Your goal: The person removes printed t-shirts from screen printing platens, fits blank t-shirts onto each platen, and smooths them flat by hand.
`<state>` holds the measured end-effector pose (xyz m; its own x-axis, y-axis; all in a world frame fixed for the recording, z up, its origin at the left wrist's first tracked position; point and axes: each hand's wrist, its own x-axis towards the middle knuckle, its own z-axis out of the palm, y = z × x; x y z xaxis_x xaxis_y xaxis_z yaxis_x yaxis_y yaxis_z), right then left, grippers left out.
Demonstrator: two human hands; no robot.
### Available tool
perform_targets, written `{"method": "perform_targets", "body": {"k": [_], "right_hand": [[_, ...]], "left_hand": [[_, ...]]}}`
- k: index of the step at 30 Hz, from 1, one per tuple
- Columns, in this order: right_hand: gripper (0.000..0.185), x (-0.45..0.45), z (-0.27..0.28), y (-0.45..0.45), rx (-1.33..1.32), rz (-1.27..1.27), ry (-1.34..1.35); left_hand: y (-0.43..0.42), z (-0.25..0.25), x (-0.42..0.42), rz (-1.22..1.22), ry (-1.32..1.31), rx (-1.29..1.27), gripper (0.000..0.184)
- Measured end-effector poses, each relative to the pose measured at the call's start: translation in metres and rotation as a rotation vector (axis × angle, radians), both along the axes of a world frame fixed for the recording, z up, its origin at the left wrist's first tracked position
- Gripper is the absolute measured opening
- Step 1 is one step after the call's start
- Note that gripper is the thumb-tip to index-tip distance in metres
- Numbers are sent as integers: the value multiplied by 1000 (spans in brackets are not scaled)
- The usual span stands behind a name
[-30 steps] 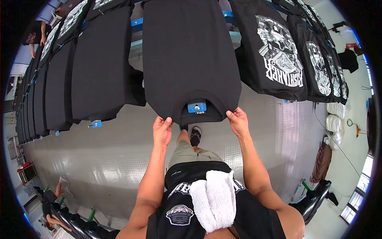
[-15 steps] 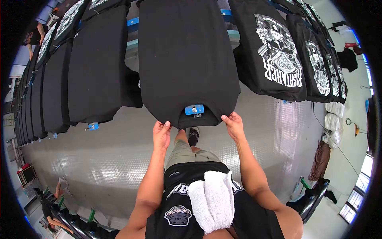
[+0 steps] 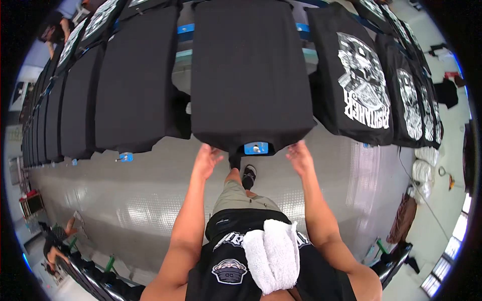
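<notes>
A plain black T-shirt (image 3: 251,70) is stretched flat over a board in front of me. Its neck end faces me, with a blue metal bracket (image 3: 256,148) showing at the opening. My left hand (image 3: 206,161) is just under the shirt's near left corner, fingers apart and holding nothing. At the near right corner is my right hand (image 3: 301,158), its fingers loosely spread and gripping no cloth. Whether the fingertips still brush the fabric I cannot tell.
Plain black shirts (image 3: 133,85) on boards line the left. To the right hang black shirts with white prints (image 3: 362,83). A person (image 3: 56,32) stands at far left, another person (image 3: 57,241) at lower left. White bundles (image 3: 423,170) lie on the right.
Both hands have let go of the shirt's near edge and opened. The edge now lies tucked lower around the board's end, with the blue bracket fully exposed. The view has shifted slightly.
</notes>
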<state>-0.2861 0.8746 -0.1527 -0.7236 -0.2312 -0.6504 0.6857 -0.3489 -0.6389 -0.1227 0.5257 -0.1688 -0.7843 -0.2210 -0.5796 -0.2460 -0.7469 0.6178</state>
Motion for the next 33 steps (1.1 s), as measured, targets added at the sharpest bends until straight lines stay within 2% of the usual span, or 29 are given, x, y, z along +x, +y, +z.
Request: {"method": "perform_targets", "body": {"k": [1, 3, 4, 6, 7, 8, 10, 13, 18, 19, 20, 21, 22, 24, 26, 28, 30, 33], "right_hand": [[50, -13, 12, 1, -108, -93, -78], [66, -49, 27, -7, -133, -256, -258], [64, -64, 33, -16, -149, -238, -242], [59, -92, 41, -31, -177, -205, -207], [54, -111, 5, -14, -110, -145, -127], [50, -125, -34, -1, -42, -85, -47], [31, -119, 19, -16, 114, -328, -116], [24, -110, 8, 17, 86, -432, -2], [16, -113, -12, 45, 64, -421, -109], [15, -115, -32, 58, 34, -408, -62], [19, -112, -33, 51, 45, -428, -12], [20, -105, -11, 25, 14, -523, 28], [20, -105, -19, 33, -15, -470, 56], [22, -104, -13, 25, 30, -580, -34], [23, -97, -5, 23, 104, -561, 18], [24, -94, 0, 22, 58, -588, 94], [25, -91, 3, 23, 94, -563, 121], [26, -86, 0, 24, 194, -492, 86]], "left_hand": [[-21, 4, -4, 130, 6, 150, 72], [-50, 17, -27, 195, -137, 238, 63], [-63, 20, -38, 229, -207, 286, 59], [-83, -19, -60, 236, -189, 237, 46], [-86, -32, -67, 239, -179, 216, 41], [-85, -21, -70, 413, -245, 108, 23], [-77, 11, -58, 695, -202, -150, 15], [-75, 49, -51, 883, -82, -228, 15], [-73, 43, -48, 815, -194, -265, 22], [-69, 40, -45, 794, -217, -265, 23], [-66, 34, -42, 778, -224, -278, 27], [-63, 30, -39, 731, -227, -309, 30], [-58, 39, -42, 731, -244, -313, 26], [-60, 27, -37, 638, -221, -365, 17], [-60, 30, -35, 501, -281, -563, 18], [-61, 35, -34, 320, -50, -846, 34], [-51, 56, -42, 207, -30, -1152, 27], [-72, 55, -42, -250, -337, -1241, 16]]}}
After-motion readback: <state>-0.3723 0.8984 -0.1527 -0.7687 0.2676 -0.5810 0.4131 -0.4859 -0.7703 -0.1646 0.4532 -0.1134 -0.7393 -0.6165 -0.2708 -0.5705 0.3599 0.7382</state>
